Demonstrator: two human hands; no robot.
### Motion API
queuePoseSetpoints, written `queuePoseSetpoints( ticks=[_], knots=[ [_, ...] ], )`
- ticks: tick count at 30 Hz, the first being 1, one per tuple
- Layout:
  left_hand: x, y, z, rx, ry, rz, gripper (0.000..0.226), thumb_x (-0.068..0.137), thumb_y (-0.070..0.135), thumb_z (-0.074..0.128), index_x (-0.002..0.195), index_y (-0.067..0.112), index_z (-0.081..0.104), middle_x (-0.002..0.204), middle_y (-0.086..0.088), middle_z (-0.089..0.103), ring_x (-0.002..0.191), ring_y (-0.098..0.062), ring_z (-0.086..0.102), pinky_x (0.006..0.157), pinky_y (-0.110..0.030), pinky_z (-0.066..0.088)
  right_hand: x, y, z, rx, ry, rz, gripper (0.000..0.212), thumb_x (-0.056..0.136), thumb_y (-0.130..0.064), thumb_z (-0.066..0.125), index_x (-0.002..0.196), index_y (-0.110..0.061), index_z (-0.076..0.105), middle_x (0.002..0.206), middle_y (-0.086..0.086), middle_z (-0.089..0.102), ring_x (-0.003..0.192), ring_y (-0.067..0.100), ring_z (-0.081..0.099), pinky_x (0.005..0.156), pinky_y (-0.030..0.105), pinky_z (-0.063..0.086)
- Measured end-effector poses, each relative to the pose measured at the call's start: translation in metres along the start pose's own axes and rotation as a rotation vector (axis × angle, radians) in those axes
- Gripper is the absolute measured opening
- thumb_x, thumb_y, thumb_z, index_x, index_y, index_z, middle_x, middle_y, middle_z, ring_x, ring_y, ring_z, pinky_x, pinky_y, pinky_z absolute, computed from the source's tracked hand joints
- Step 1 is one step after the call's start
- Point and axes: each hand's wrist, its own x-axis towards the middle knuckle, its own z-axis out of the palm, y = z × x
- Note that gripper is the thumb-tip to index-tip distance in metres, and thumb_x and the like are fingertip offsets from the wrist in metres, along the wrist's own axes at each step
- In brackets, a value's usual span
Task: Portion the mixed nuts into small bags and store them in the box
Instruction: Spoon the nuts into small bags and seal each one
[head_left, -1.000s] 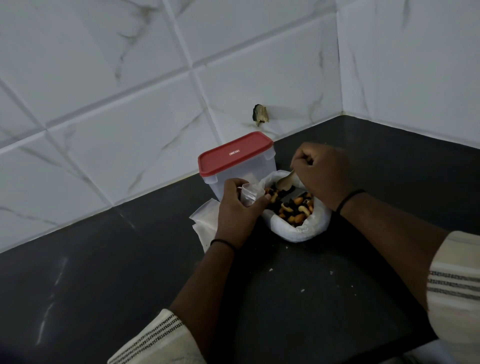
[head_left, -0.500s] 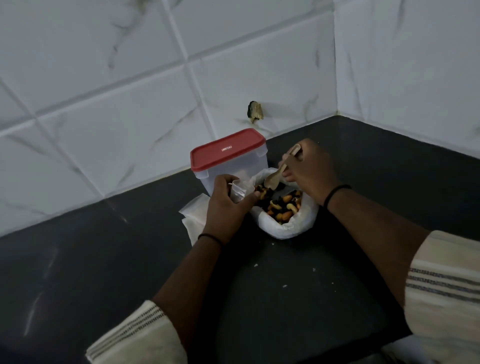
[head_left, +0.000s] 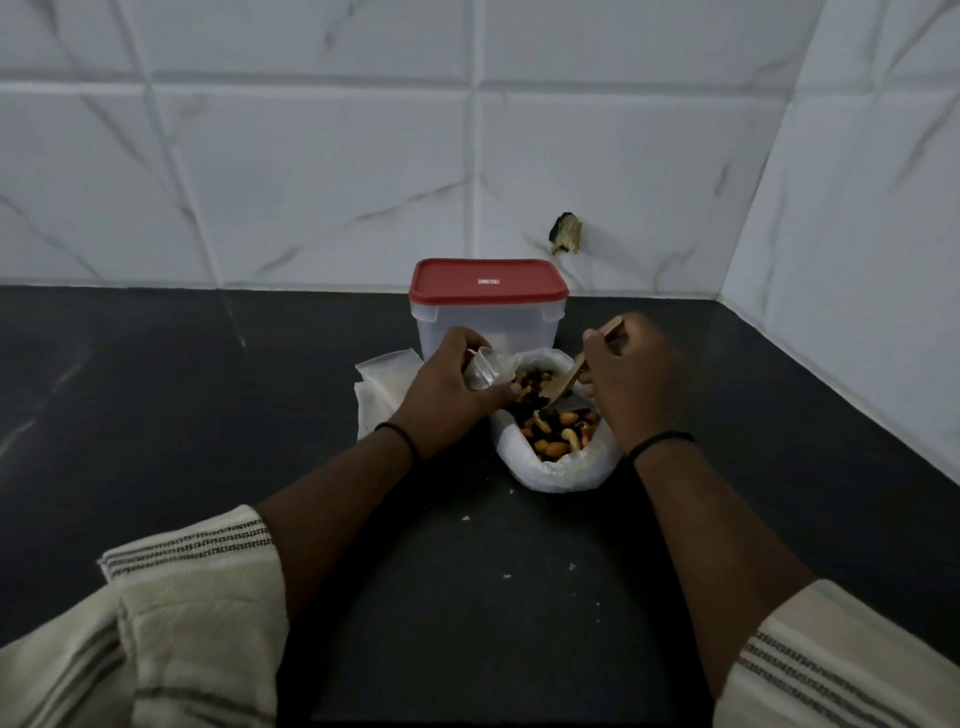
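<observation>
A white bag (head_left: 558, 470) with its top rolled down lies open on the black counter, full of mixed nuts (head_left: 556, 431). My right hand (head_left: 631, 382) grips a wooden spoon (head_left: 566, 382) whose bowl dips into the nuts. My left hand (head_left: 447, 395) holds a small clear bag (head_left: 485, 371) open at the big bag's left edge. Behind both stands a translucent box (head_left: 488, 325) with its red lid (head_left: 485, 280) on.
A stack of empty small bags (head_left: 382, 384) lies left of the box, partly under my left hand. Tiled walls (head_left: 311, 156) meet in a corner at the back right. Crumbs (head_left: 506, 576) dot the dark counter (head_left: 156, 389) in front.
The view has swung so the box now sits centred. My right hand tilted the spoon's bowl down into the nuts. My left hand kept hold of the small bag.
</observation>
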Motion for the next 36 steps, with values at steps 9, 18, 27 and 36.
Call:
queuePoseSetpoints(
  ticks=[9, 18, 27, 36],
  knots=[
    [0.000, 0.000, -0.001, 0.006, -0.005, -0.008, 0.046, 0.081, 0.027, 0.077, 0.113, 0.013, 0.048, 0.082, 0.011, 0.050, 0.065, 0.014, 0.049, 0.056, -0.005, 0.038, 0.005, 0.001, -0.002, 0.450, -0.103, 0.430, 0.013, 0.096, -0.017, 0.061, 0.092, -0.005, 0.061, 0.084, 0.020, 0.072, 0.066, 0.027, 0.075, 0.058, 0.032, 0.059],
    [0.002, -0.003, 0.000, -0.001, -0.005, -0.015, 0.046, 0.080, 0.028, 0.077, 0.112, 0.014, 0.048, 0.081, 0.010, 0.050, 0.063, 0.013, 0.050, 0.055, -0.006, 0.038, 0.007, -0.005, -0.011, 0.766, -0.103, 0.584, 0.012, 0.097, -0.012, 0.059, 0.091, -0.002, 0.059, 0.079, 0.021, 0.070, 0.057, 0.022, 0.070, 0.051, 0.028, 0.056],
    [0.003, -0.007, 0.001, -0.018, -0.010, -0.015, 0.049, 0.079, 0.032, 0.078, 0.118, 0.022, 0.049, 0.093, 0.006, 0.058, 0.068, 0.010, 0.051, 0.059, -0.007, 0.039, -0.006, -0.037, -0.018, 0.729, -0.274, 0.235, 0.017, 0.097, -0.012, 0.061, 0.106, 0.004, 0.062, 0.096, 0.023, 0.072, 0.082, 0.032, 0.075, 0.067, 0.034, 0.062],
    [0.003, -0.006, 0.001, -0.055, -0.015, -0.023, 0.049, 0.080, 0.030, 0.078, 0.118, 0.022, 0.049, 0.101, 0.008, 0.061, 0.081, 0.008, 0.056, 0.066, -0.007, 0.043, -0.004, -0.037, -0.023, 0.843, -0.417, 0.152, 0.015, 0.095, -0.005, 0.061, 0.108, -0.001, 0.066, 0.105, 0.019, 0.073, 0.100, 0.031, 0.072, 0.086, 0.041, 0.060]
  ],
)
